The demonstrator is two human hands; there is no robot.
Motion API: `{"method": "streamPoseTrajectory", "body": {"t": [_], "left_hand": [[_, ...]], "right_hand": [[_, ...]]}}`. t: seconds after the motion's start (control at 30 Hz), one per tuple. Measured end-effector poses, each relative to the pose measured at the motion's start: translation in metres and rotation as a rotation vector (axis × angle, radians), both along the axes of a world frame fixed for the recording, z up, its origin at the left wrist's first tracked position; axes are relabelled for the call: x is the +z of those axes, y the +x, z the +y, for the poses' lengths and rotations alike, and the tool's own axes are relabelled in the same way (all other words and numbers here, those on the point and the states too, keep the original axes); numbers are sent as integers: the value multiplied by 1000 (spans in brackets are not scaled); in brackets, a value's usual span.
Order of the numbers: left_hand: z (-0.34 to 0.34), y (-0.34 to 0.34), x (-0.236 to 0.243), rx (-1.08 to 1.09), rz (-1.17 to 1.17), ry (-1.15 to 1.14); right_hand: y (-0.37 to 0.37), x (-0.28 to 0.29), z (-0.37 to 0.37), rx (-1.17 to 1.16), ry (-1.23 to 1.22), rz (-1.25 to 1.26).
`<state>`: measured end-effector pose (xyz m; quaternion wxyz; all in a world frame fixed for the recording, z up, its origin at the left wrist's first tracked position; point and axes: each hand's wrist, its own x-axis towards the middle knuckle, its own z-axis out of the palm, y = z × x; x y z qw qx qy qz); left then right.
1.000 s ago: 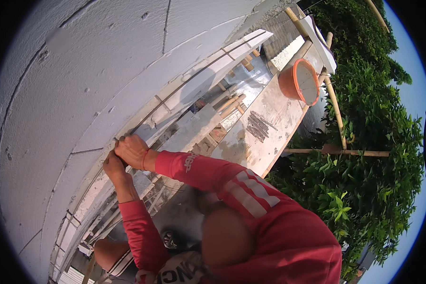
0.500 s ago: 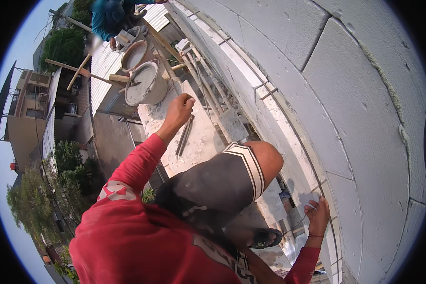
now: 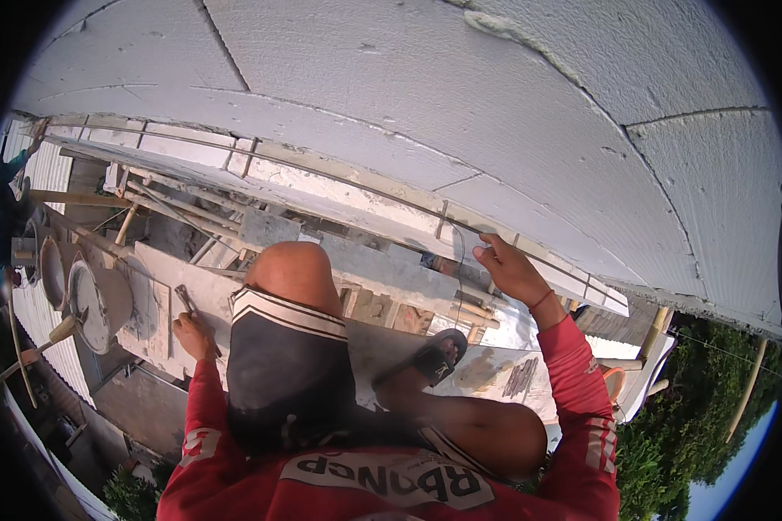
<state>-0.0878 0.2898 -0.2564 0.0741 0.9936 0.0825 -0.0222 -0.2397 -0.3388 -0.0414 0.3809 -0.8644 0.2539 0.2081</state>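
My left hand [image 3: 193, 337] is down on the pale scaffold board [image 3: 152, 286], its fingers closed round dark metal pincers [image 3: 184, 298]. The head of the pincers sticks out past my fingers and part of the handles is hidden. My right hand [image 3: 514, 276] is at the wall ledge, fingers bent and apart, the tips by a thin steel bar [image 3: 365, 185] that runs along it. I cannot tell whether the fingertips touch the bar. A thin wire [image 3: 461, 269] hangs down from the bar just left of that hand.
A wall of large pale blocks [image 3: 339, 104] rises in front. Mortar buckets [image 3: 104, 300] stand on the left, one with a wooden-handled tool [image 3: 63, 328]. Another person [image 3: 4, 213] is at the far left. My bent knee [image 3: 294, 273] is between my hands; gaps show between the planks.
My view has swung to the right. My left hand has gone down from above the board and taken hold of the pincers. My right hand stays by the steel bar.
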Motion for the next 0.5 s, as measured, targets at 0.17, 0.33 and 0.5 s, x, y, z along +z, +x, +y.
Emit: {"method": "streamPoseTrajectory", "body": {"t": [0.17,0.33,0.5], "left_hand": [[4,-1,-2,7,27,-114],[19,8,-36,34,-46,-97],[19,30,-2,262,-143,-583]], "right_hand": [[-4,17,10,-171,-22,-76],[-4,8,12,-262,-120,-176],[3,38,29,-228,-56,-262]]}}
